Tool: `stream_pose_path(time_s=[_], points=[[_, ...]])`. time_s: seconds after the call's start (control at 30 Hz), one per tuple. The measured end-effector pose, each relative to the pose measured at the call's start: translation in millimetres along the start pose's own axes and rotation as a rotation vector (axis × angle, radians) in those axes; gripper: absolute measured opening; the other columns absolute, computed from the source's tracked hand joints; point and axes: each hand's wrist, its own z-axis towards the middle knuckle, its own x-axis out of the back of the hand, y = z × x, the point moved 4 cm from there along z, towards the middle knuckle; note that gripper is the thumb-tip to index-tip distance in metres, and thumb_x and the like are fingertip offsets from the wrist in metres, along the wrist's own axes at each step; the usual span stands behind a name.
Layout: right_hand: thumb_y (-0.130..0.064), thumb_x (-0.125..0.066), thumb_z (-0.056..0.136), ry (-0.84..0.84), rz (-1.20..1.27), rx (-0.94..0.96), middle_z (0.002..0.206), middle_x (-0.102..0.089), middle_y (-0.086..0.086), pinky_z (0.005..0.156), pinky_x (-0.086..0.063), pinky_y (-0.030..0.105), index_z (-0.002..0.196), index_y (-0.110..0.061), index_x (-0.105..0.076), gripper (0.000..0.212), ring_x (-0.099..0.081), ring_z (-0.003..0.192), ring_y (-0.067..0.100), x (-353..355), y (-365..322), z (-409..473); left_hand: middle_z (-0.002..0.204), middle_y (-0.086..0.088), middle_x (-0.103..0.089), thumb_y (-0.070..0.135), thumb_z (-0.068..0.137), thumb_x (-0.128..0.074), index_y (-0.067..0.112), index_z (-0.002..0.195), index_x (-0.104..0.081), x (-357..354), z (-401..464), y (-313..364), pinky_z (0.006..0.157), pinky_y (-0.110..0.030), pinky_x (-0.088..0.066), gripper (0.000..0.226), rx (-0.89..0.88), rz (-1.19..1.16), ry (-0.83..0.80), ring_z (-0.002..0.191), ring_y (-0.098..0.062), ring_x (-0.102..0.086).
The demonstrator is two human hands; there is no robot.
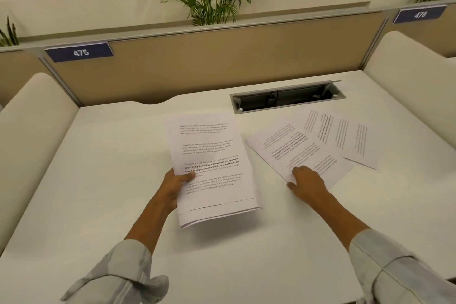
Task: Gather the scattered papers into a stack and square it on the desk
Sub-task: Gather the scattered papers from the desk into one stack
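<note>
Several sheets are already gathered in a bundle (212,168), its bottom edges uneven, pinched at its left edge by the left hand (176,186) near the middle of the surface (98,180). At least three loose papers (311,145) remain fanned toward the right edge. The right hand (307,181) reaches out, fingers spread flat on the nearest sheet. Squaring is not yet done.

Head camera, single view: from my head, facing forward and down, close over the tabletop (103,180) toward its partition (222,57).
</note>
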Motion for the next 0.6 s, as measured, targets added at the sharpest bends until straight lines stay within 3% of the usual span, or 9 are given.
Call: stream_pose_path(time_s=[0.07, 0.17, 0.3, 0.37, 0.43, 0.47, 0.53, 0.6], points=[[-0.024, -0.053, 0.095, -0.004, -0.114, 0.042, 0.116, -0.06, 0.009, 0.084, -0.051, 0.036, 0.119, -0.009, -0.054, 0.027, -0.061, 0.103, 0.027, 3.2, -4.1, 1.3, 0.114, -0.018, -0.074, -0.007, 0.083, -0.067, 0.006, 0.123, -0.063, -4.7, 3.4, 2.1, 0.08, -0.058, -0.058, 0.042, 0.006, 0.011, 0.004, 0.099, -0.042, -0.072], [-0.003, -0.051, 0.091, -0.023, -0.31, 0.11, 0.11, -0.063, 0.008, 0.076, -0.052, 0.034, 0.116, -0.009, -0.053, 0.026, -0.064, 0.095, 0.025, 3.2, -7.8, 0.7, 0.117, -0.018, -0.072, -0.008, 0.084, -0.066, 0.006, 0.124, -0.062, -9.9, 7.7, 6.4, 0.079, -0.056, -0.059, 0.043, 0.006, 0.009, 0.008, 0.1, -0.041, -0.071], [0.0, -0.056, 0.088, 0.018, -0.436, 0.25, 0.107, -0.064, 0.008, 0.072, -0.05, 0.034, 0.119, -0.011, -0.051, 0.034, -0.066, 0.092, 0.025, 3.2, 0.4, 1.3, 0.118, -0.018, -0.072, -0.009, 0.084, -0.065, 0.006, 0.126, -0.061, -6.6, 10.8, 16.0, 0.074, -0.051, -0.061, 0.044, -0.009, 0.004, 0.028, 0.099, -0.04, -0.071], [-0.002, -0.055, 0.089, 0.029, -0.472, 0.335, 0.111, -0.066, 0.007, 0.084, -0.047, 0.035, 0.126, -0.012, -0.05, 0.038, -0.064, 0.098, 0.026, 3.5, 11.9, 4.9, 0.119, -0.018, -0.071, -0.009, 0.085, -0.065, 0.007, 0.128, -0.059, -1.7, 12.0, 22.1, 0.077, -0.052, -0.06, 0.046, -0.021, 0.008, 0.041, 0.101, -0.041, -0.07], [-0.001, -0.053, 0.091, 0.031, -0.499, 0.398, 0.122, -0.066, 0.006, 0.11, -0.033, 0.043, 0.131, -0.016, -0.053, 0.042, -0.058, 0.116, 0.026, 8.3, 26.2, 9.5, 0.12, -0.018, -0.07, -0.009, 0.085, -0.064, 0.008, 0.128, -0.059, 3.5, 13.2, 28.2, 0.08, -0.052, -0.058, 0.047, -0.035, 0.004, 0.063, 0.103, -0.041, -0.068], [-0.001, -0.055, 0.09, 0.05, -0.495, 0.42, 0.125, -0.066, 0.006, 0.116, -0.026, 0.047, 0.13, -0.016, -0.057, 0.043, -0.055, 0.123, 0.026, 12.8, 31.5, 11.0, 0.12, -0.018, -0.069, -0.01, 0.085, -0.064, 0.008, 0.128, -0.059, 5.6, 13.4, 30.7, 0.081, -0.051, -0.058, 0.047, -0.041, 0.003, 0.073, 0.103, -0.04, -0.068], [0.006, -0.069, 0.078, 0.122, -0.485, 0.455, 0.118, -0.071, 0.007, 0.112, -0.029, 0.058, 0.113, -0.015, -0.07, 0.04, -0.058, 0.122, 0.031, 23.2, 37.3, 10.3, 0.121, -0.018, -0.068, -0.01, 0.085, -0.063, 0.008, 0.128, -0.059, 8.6, 13.3, 33.9, 0.083, -0.052, -0.057, 0.047, -0.048, 0.003, 0.083, 0.102, -0.04, -0.068], [0.015, -0.082, 0.057, 0.194, -0.443, 0.465, 0.106, -0.075, 0.013, 0.099, -0.039, 0.066, 0.087, -0.012, -0.077, 0.041, -0.066, 0.11, 0.039, 28.2, 42.0, 5.5, 0.122, -0.019, -0.068, -0.011, 0.084, -0.064, 0.008, 0.128, -0.059, 11.1, 12.7, 34.7, 0.085, -0.054, -0.056, 0.048, -0.047, 0.003, 0.087, 0.104, -0.041, -0.068]])
